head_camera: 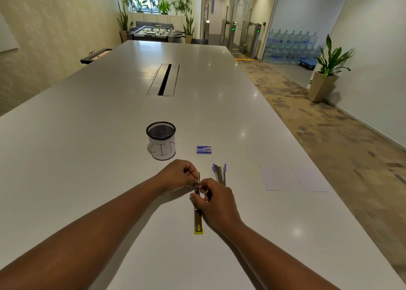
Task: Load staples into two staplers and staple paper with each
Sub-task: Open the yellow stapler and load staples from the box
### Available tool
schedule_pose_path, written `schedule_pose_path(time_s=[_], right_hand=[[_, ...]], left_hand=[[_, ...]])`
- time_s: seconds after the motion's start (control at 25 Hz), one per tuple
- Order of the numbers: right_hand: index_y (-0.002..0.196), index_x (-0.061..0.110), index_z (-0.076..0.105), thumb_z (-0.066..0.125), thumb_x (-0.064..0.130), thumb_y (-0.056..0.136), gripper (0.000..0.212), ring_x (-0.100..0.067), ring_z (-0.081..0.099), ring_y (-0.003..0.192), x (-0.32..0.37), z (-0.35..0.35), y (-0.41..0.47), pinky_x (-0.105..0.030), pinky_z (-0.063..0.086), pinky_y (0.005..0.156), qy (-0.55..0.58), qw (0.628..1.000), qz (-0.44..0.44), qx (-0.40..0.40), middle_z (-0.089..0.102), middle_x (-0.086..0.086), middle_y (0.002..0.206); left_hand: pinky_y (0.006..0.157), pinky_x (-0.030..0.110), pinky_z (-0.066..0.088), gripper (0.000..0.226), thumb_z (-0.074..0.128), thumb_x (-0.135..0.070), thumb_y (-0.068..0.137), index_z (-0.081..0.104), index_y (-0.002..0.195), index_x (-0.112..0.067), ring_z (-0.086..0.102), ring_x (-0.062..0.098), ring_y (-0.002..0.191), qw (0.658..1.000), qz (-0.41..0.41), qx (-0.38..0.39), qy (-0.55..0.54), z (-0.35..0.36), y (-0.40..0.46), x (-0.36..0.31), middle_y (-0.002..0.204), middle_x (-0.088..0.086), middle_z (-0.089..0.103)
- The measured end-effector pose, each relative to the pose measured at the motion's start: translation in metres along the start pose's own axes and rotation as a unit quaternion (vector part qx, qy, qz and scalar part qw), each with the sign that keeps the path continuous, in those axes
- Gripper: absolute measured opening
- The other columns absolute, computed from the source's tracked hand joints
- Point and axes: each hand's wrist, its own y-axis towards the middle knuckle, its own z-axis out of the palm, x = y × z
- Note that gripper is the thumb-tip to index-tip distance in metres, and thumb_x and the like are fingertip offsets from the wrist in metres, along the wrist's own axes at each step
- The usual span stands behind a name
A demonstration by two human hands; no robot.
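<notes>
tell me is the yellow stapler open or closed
Open: the yellow stapler lies swung out flat in a long line on the table.

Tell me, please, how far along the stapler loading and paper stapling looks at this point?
Early stage. Done: both staplers lie opened flat on the table. In hand: the left hand and right hand pinch at the middle of the yellow stapler, apparently at its staple channel; I cannot see staples. Left: the blue stapler lies untouched, the staple box sits closed, and the two paper sheets lie unstapled.
</notes>
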Motion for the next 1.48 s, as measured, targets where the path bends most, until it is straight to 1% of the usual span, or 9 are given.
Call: schedule_pose_path(time_s=[0.16,0.36,0.48,0.56,0.76,1.04,1.16,1.32,1.48], right_hand=[[0.091,0.030,0.062,0.075,0.039,0.086,0.017,-0.007,0.050,0.060,0.000,0.001,-0.001,-0.031,0.053,0.064,-0.002,1.000,0.000,0.001,0.054,0.015,0.067],[0.090,0.027,0.062,0.075,0.040,0.086,0.019,-0.009,0.051,0.060,-0.002,0.003,0.000,-0.034,0.054,0.065,-0.003,1.000,0.006,0.001,0.056,0.013,0.068],[0.089,0.029,0.060,0.076,0.039,0.085,0.020,-0.009,0.051,0.061,-0.003,0.002,0.000,-0.032,0.053,0.064,-0.002,1.000,0.008,0.002,0.056,0.013,0.068],[0.090,0.031,0.059,0.076,0.040,0.084,0.020,-0.008,0.052,0.061,-0.003,0.003,0.000,-0.031,0.053,0.063,-0.001,1.000,0.011,0.002,0.057,0.014,0.070],[0.092,0.035,0.055,0.076,0.041,0.084,0.023,-0.008,0.055,0.063,-0.003,0.003,-0.001,-0.031,0.057,0.065,0.006,1.000,0.019,0.005,0.061,0.017,0.079],[0.098,0.041,0.048,0.075,0.042,0.085,0.030,-0.009,0.060,0.069,-0.001,0.003,-0.002,-0.033,0.059,0.070,-0.004,1.000,0.025,0.011,0.063,0.016,0.087],[0.098,0.039,0.052,0.072,0.041,0.087,0.023,-0.011,0.061,0.073,0.000,0.003,-0.002,-0.031,0.058,0.070,-0.026,1.000,-0.002,0.009,0.064,0.013,0.084],[0.103,0.028,0.066,0.065,0.037,0.090,0.015,-0.012,0.058,0.074,0.001,0.004,-0.002,-0.032,0.055,0.071,-0.064,0.997,-0.035,0.008,0.063,0.008,0.082],[0.097,0.024,0.071,0.057,0.038,0.090,0.022,-0.013,0.057,0.074,0.003,0.007,-0.001,-0.036,0.055,0.071,-0.090,0.995,-0.045,0.016,0.061,0.006,0.082]], left_hand=[[0.073,0.030,0.052,0.042,0.081,-0.002,0.076,0.061,0.110,-0.016,0.061,0.014,0.073,0.997,-0.053,0.035,-0.038,-0.003,0.003,0.000,0.080,0.004,0.070],[0.072,0.029,0.053,0.028,0.078,-0.004,0.078,0.069,0.102,-0.015,0.061,0.015,0.080,0.997,-0.075,0.024,-0.008,-0.002,0.008,-0.006,0.086,0.001,0.070],[0.083,0.033,0.055,0.018,0.075,-0.008,0.081,0.071,0.097,-0.017,0.066,0.019,0.093,0.996,-0.088,-0.008,-0.014,0.002,0.008,-0.007,0.097,0.005,0.073],[0.081,0.032,0.055,0.014,0.075,-0.009,0.081,0.071,0.093,-0.017,0.067,0.018,0.091,0.995,-0.095,-0.020,-0.019,0.004,0.010,-0.007,0.096,0.005,0.073],[0.066,0.022,0.049,0.009,0.073,-0.006,0.083,0.071,0.089,-0.013,0.065,0.012,0.080,0.993,-0.109,-0.037,-0.035,0.006,0.011,-0.011,0.086,0.003,0.072],[0.073,0.030,0.054,0.009,0.068,-0.007,0.083,0.072,0.079,-0.013,0.067,0.018,0.084,0.989,-0.118,-0.083,-0.044,0.011,0.014,-0.012,0.086,0.006,0.073],[0.076,0.032,0.054,0.009,0.068,-0.008,0.082,0.073,0.078,-0.014,0.067,0.017,0.086,0.989,-0.109,-0.086,-0.046,0.012,0.014,-0.009,0.086,0.004,0.074],[0.069,0.026,0.050,0.008,0.068,-0.009,0.082,0.074,0.080,-0.013,0.067,0.015,0.083,0.990,-0.105,-0.084,-0.045,0.012,0.014,-0.005,0.084,0.002,0.074],[0.067,0.024,0.048,0.006,0.068,-0.010,0.083,0.074,0.083,-0.012,0.066,0.014,0.082,0.990,-0.093,-0.093,-0.039,0.014,0.011,-0.002,0.086,0.002,0.074]])
